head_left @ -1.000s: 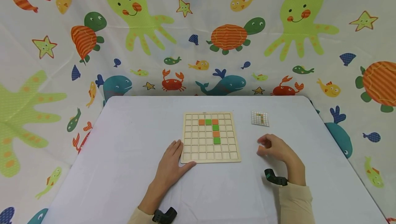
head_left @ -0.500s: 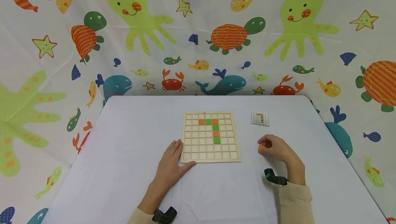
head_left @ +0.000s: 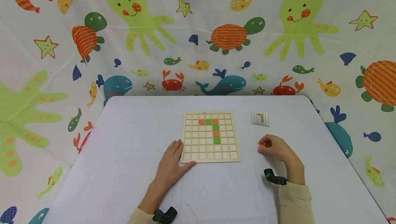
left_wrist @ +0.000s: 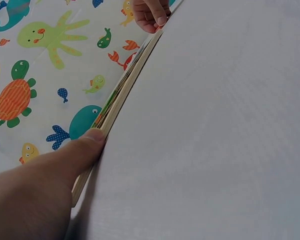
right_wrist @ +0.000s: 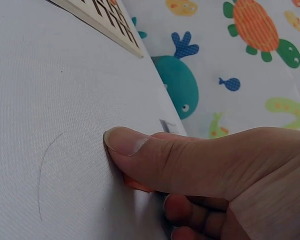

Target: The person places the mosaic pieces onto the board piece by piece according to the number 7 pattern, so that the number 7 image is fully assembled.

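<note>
A wooden grid board (head_left: 202,148) lies on the table, with several orange and green square tiles set in its cells in a bent line. My left hand (head_left: 169,164) rests at the board's near left corner, thumb along the front edge and fingers along the left side. The left wrist view shows that thumb (left_wrist: 85,147) against the board's edge. To the right of the board, my right hand (head_left: 276,148) pinches an orange tile (head_left: 261,147) between thumb and fingers, low over the table. In the right wrist view the thumb covers most of the orange tile (right_wrist: 137,185).
A small card (head_left: 260,118) printed with a grid and a similar bent pattern lies beyond my right hand. White cloth covers the table (head_left: 123,134). Behind it hangs a curtain (head_left: 191,11) with sea animals. Each wrist wears a black camera (head_left: 274,177).
The orange tile in my right hand has turned slightly and shifted a little between the fingers. My left hand and the board stay still.
</note>
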The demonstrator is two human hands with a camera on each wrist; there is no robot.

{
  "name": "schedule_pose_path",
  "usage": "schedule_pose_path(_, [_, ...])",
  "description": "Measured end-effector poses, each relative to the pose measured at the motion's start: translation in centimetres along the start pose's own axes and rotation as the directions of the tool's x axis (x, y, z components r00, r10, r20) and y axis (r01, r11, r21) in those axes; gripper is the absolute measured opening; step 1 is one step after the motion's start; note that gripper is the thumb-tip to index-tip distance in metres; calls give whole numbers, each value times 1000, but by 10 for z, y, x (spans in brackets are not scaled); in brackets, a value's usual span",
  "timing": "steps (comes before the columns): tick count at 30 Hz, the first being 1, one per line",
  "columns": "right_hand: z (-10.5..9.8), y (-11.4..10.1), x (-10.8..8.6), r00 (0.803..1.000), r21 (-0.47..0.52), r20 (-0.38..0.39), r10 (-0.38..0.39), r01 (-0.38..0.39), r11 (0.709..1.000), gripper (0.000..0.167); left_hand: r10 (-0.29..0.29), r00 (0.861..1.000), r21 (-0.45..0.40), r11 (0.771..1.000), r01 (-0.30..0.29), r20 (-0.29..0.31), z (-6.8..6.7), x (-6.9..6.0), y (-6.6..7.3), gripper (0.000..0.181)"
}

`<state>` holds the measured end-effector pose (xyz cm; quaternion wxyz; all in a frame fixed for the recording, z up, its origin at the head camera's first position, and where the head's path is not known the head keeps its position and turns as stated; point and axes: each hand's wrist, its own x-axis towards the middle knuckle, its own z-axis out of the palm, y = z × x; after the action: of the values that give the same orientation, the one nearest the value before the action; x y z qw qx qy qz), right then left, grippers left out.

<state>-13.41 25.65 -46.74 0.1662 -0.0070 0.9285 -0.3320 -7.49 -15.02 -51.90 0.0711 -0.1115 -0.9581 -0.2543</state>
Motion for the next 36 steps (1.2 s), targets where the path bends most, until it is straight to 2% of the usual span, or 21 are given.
schedule_pose_path(12, [0, 1, 1, 1000, 1, -3, -12, 12, 1000, 33, -12, 1000, -12, 1000, 12, 7, 1, 0, 1, 92])
schedule_pose_path(22, [2, 4, 3, 998, -32, -59, -5, 3, 999, 30, -6, 1000, -11, 1000, 6, 7, 2, 1, 0, 93])
schedule_pose_path(36, [-1, 3, 1, 995, -47, -99, -28, 23, 999, 28, -5, 1000, -7, 1000, 5, 3, 2, 0, -1, 92])
